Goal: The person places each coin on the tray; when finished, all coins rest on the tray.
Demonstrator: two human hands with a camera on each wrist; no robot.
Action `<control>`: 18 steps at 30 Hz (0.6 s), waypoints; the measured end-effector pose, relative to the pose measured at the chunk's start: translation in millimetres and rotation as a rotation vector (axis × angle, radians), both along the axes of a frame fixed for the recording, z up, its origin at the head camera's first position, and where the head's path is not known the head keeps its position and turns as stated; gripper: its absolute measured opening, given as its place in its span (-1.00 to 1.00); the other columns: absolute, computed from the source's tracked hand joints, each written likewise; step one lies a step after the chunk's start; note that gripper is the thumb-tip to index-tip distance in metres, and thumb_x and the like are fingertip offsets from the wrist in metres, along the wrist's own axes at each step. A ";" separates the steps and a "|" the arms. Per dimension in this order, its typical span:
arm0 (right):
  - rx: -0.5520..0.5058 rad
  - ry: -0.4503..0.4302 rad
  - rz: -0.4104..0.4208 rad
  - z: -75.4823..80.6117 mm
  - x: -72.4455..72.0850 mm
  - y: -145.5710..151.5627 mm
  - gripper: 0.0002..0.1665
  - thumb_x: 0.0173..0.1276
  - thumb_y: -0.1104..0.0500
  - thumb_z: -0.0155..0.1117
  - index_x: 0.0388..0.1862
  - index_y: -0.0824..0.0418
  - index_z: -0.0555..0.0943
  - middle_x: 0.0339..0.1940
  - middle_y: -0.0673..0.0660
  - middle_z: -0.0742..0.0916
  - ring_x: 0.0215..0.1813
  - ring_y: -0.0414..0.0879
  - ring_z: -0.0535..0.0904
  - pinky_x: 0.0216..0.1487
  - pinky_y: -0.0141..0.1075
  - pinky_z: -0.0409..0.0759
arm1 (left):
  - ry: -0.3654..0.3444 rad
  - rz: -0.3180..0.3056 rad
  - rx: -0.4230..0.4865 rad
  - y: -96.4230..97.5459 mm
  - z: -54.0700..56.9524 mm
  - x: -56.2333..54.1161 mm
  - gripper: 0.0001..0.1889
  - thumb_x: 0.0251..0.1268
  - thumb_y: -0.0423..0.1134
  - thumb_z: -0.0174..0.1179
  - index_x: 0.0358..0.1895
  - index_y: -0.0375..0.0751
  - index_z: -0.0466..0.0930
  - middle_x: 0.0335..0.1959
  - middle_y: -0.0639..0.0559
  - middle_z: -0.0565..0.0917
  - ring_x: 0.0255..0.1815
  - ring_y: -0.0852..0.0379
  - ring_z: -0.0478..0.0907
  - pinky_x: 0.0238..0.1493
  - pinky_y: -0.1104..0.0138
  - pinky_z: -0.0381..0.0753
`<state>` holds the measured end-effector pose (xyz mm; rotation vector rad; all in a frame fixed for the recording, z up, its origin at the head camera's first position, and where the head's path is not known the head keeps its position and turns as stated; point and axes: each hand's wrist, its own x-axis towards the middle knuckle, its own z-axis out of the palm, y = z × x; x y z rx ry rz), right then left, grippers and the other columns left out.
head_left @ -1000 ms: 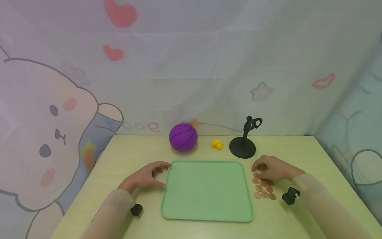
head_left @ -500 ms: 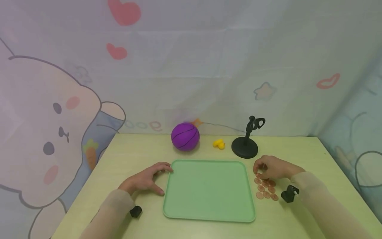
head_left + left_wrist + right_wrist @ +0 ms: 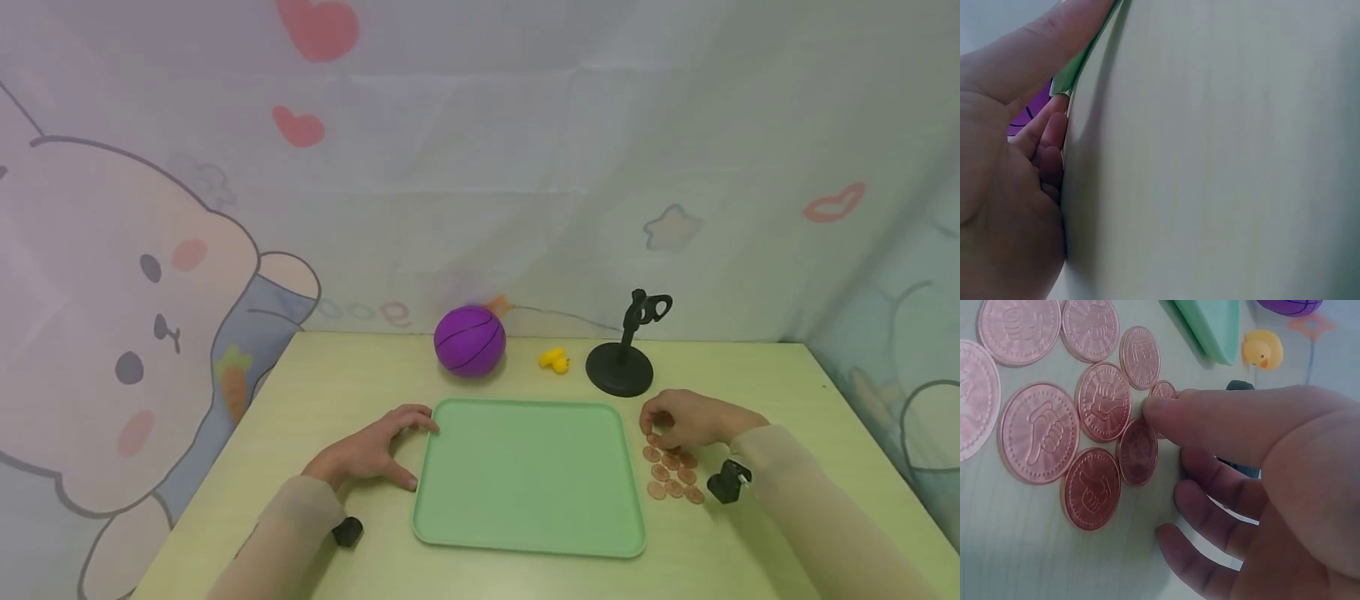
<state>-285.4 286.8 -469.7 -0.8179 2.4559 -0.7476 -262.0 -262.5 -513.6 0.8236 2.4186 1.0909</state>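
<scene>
A light green tray [image 3: 528, 475] lies in the middle of the table. At its left edge my left hand [image 3: 372, 446] spreads fingers and thumb, fingertips right at the rim and thumb beside it. The left wrist view shows the palm side-on, low on the table. To the tray's right, several copper-coloured coins [image 3: 661, 472] lie in a loose cluster, embossed with hand signs. My right hand [image 3: 693, 418] is at the cluster's far end, thumb and index finger at the edges of one coin [image 3: 1163, 390]. The thumb partly covers that coin, and the index finger is mostly hidden behind it.
Behind the tray are a purple ball [image 3: 470, 342] with black lines, a small yellow rubber duck [image 3: 556, 361] and a black stand [image 3: 619, 370] with a round base. A printed cloth [image 3: 480, 167] hangs along the table's back edge.
My left fingers and thumb have slid slightly toward me along the tray's left rim. The right hand stays at the coins. The head view has shifted a little.
</scene>
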 end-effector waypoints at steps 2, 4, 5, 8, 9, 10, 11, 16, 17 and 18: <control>0.014 0.008 0.010 0.3 -0.4 0.3 -0.88 0.38 0.34 0.37 -0.26 0.12 0.67 -0.45 -0.06 0.50 -0.35 -0.19 0.38 -0.29 -0.33 0.38 | 0.004 -0.001 0.001 0.6 -1.1 -0.7 -0.16 -0.07 -0.11 0.70 0.37 0.05 0.50 0.63 -0.13 0.19 0.66 -0.30 0.02 0.59 -0.31 -0.08; 0.013 -0.004 0.014 -0.4 -1.0 0.7 -0.88 0.38 0.35 0.36 -0.26 0.13 0.66 -0.45 -0.06 0.49 -0.36 -0.19 0.40 -0.29 -0.33 0.40 | 0.010 -0.002 0.004 0.4 -2.3 -1.4 -0.16 -0.08 -0.12 0.71 0.36 0.05 0.50 0.62 -0.13 0.19 0.66 -0.30 0.02 0.59 -0.32 -0.08; 0.011 -0.008 0.017 -0.6 -1.1 0.9 -0.88 0.38 0.35 0.36 -0.26 0.13 0.65 -0.45 -0.06 0.49 -0.37 -0.19 0.41 -0.29 -0.33 0.41 | 0.012 -0.002 0.005 0.2 -3.1 -1.8 -0.16 -0.08 -0.13 0.71 0.36 0.06 0.51 0.62 -0.13 0.20 0.66 -0.30 0.02 0.59 -0.32 -0.08; 0.005 -0.022 0.028 -1.4 -1.9 1.1 -0.88 0.39 0.36 0.35 -0.25 0.14 0.64 -0.46 -0.06 0.49 -0.39 -0.20 0.43 -0.30 -0.34 0.45 | 0.016 -0.003 0.012 -0.4 -4.4 -2.2 -0.17 -0.08 -0.14 0.71 0.36 0.04 0.51 0.61 -0.14 0.21 0.65 -0.31 0.03 0.58 -0.32 -0.07; 0.005 -0.028 0.031 -1.6 -2.4 1.2 -0.87 0.40 0.36 0.34 -0.25 0.14 0.64 -0.46 -0.05 0.49 -0.40 -0.20 0.45 -0.30 -0.34 0.46 | 0.017 -0.002 0.013 -0.4 -4.2 -1.9 -0.17 -0.08 -0.14 0.71 0.35 0.04 0.51 0.62 -0.14 0.21 0.65 -0.31 0.03 0.58 -0.32 -0.07; 0.010 -0.030 0.035 -1.3 -2.8 1.2 -0.87 0.40 0.36 0.34 -0.26 0.14 0.64 -0.46 -0.05 0.49 -0.40 -0.21 0.45 -0.30 -0.34 0.46 | 0.017 -0.002 0.014 -0.4 -4.2 -1.8 -0.17 -0.08 -0.14 0.71 0.36 0.04 0.51 0.62 -0.14 0.20 0.65 -0.31 0.02 0.58 -0.31 -0.08; 0.014 -0.032 0.040 -0.5 -3.2 1.2 -0.87 0.40 0.36 0.34 -0.27 0.14 0.63 -0.46 -0.05 0.49 -0.40 -0.21 0.45 -0.30 -0.35 0.46 | 0.017 -0.001 0.014 -0.1 -3.8 -1.7 -0.17 -0.08 -0.14 0.71 0.35 0.04 0.52 0.62 -0.14 0.20 0.66 -0.31 0.02 0.59 -0.31 -0.08; 0.015 -0.071 0.050 1.6 -5.1 0.8 -0.86 0.39 0.39 0.31 -0.32 0.18 0.60 -0.47 -0.02 0.52 -0.48 -0.19 0.54 -0.32 -0.34 0.52 | 0.015 0.000 0.020 1.0 -2.8 -1.8 -0.17 -0.08 -0.13 0.71 0.35 0.04 0.52 0.62 -0.14 0.20 0.66 -0.31 0.02 0.58 -0.31 -0.07; 0.007 -0.082 0.051 1.3 -5.4 1.0 -0.86 0.39 0.40 0.29 -0.33 0.20 0.59 -0.46 -0.01 0.54 -0.51 -0.18 0.56 -0.32 -0.34 0.54 | 0.015 0.001 0.020 1.0 -3.0 -1.8 -0.18 -0.08 -0.14 0.71 0.35 0.03 0.52 0.62 -0.14 0.20 0.65 -0.32 0.02 0.58 -0.32 -0.07; -0.007 -0.082 0.061 0.2 -5.5 1.5 -0.86 0.38 0.40 0.29 -0.33 0.21 0.59 -0.46 -0.01 0.55 -0.52 -0.17 0.56 -0.33 -0.33 0.56 | 0.013 0.002 0.020 1.0 -3.4 -1.9 -0.17 -0.08 -0.14 0.71 0.35 0.03 0.52 0.62 -0.14 0.20 0.65 -0.31 0.02 0.58 -0.32 -0.07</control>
